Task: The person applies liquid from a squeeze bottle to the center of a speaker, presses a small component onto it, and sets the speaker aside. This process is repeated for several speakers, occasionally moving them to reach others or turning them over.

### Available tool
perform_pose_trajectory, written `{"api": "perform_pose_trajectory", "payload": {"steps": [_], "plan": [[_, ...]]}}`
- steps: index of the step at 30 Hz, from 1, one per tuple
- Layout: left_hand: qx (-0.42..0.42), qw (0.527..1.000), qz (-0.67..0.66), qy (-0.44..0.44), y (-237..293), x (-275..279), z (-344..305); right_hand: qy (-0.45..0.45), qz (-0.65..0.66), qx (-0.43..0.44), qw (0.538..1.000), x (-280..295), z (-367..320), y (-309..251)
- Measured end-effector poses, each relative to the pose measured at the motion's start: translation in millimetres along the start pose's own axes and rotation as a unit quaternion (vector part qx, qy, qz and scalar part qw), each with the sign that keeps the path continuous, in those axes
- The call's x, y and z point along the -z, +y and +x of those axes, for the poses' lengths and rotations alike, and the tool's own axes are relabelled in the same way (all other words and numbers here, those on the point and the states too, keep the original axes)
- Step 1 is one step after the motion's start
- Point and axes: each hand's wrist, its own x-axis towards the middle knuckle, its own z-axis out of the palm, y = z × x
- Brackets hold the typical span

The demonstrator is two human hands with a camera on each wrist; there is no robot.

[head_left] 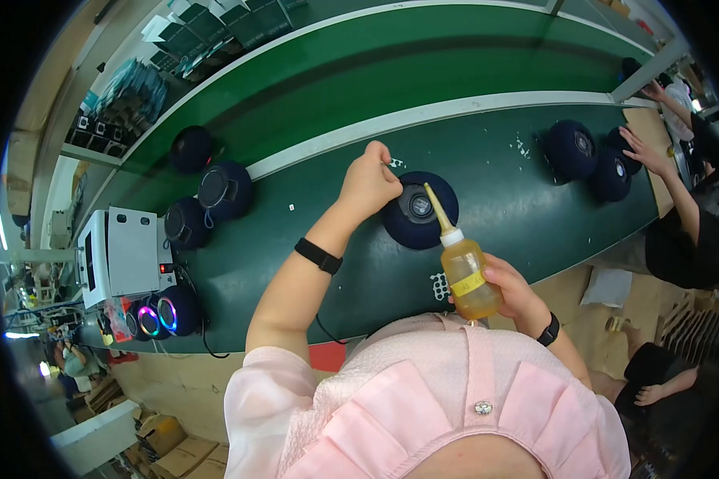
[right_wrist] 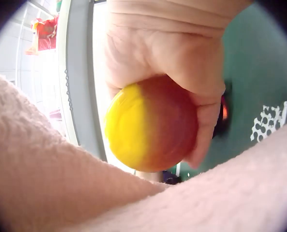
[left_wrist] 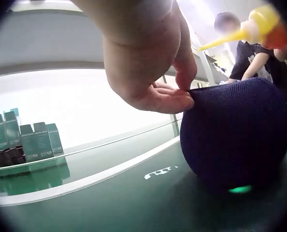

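A round, dark blue fabric-covered speaker (head_left: pixel 403 231) stands on the green bench, its ringed opening facing up. My left hand (head_left: pixel 367 188) is at its left upper rim; in the left wrist view, thumb and fingers pinch the fabric edge of the speaker (left_wrist: pixel 235 135). My right hand (head_left: pixel 515 291) grips a squeeze bottle (head_left: pixel 481 302) of amber liquid with a yellow label. Its long tapered nozzle (head_left: pixel 435 206) points up and left, the tip overlapping the speaker's opening in the head view. From the right wrist, the bottle's round base (right_wrist: pixel 153 125) shows inside the curled hand.
Several dark speakers (head_left: pixel 225 190) stand at the left, beside a white box-shaped device (head_left: pixel 140 251) and lit speakers (head_left: pixel 168 313). More speakers (head_left: pixel 571 152) are at the right, near another person's hand (head_left: pixel 647 152). A perforated white scrap (head_left: pixel 439 286) lies near the front edge.
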Motion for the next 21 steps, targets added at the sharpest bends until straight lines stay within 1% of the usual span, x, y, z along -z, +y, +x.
{"api": "perform_pose_trajectory", "payload": {"steps": [2,3,4,5,6,8,11,16,18,21], "plan": [[0.049,0.992,-0.119,0.001,-14.3,-9.2,-4.8,0.024,0.009,-0.049,0.998,-1.8,4.0,-0.9],[0.057,0.989,-0.137,0.002,-12.0,-10.7,-8.3,0.025,0.011,-0.048,0.998,-2.7,6.3,-2.1],[0.058,0.989,-0.136,0.0,-9.8,-11.6,-10.8,0.018,0.015,-0.068,0.997,-3.7,8.3,-3.7],[0.061,0.988,-0.139,0.016,-7.6,-12.3,-13.0,0.012,0.018,-0.088,0.996,-4.8,9.5,-5.2],[0.064,0.987,-0.143,0.032,-6.3,-12.8,-14.0,0.012,0.019,-0.087,0.996,-6.5,10.2,-7.0],[0.065,0.987,-0.142,0.039,-6.0,-14.4,-15.1,0.017,0.085,-0.126,0.988,-10.1,10.8,-10.9],[0.064,0.987,-0.139,0.048,-3.9,-14.3,-15.5,0.031,0.097,-0.145,0.984,-13.9,12.8,-15.3],[0.069,0.987,-0.138,0.037,-7.0,-16.8,-15.6,0.026,0.13,-0.152,0.979,-20.7,23.3,-19.1],[0.056,0.987,-0.143,0.049,-8.4,-19.5,-15.9,0.032,0.138,-0.16,0.977,-24.5,27.8,-17.8],[0.055,0.988,-0.128,0.06,-6.7,-20.6,-16.9,0.042,0.185,-0.16,0.969,-29.9,32.7,-10.7]]}}
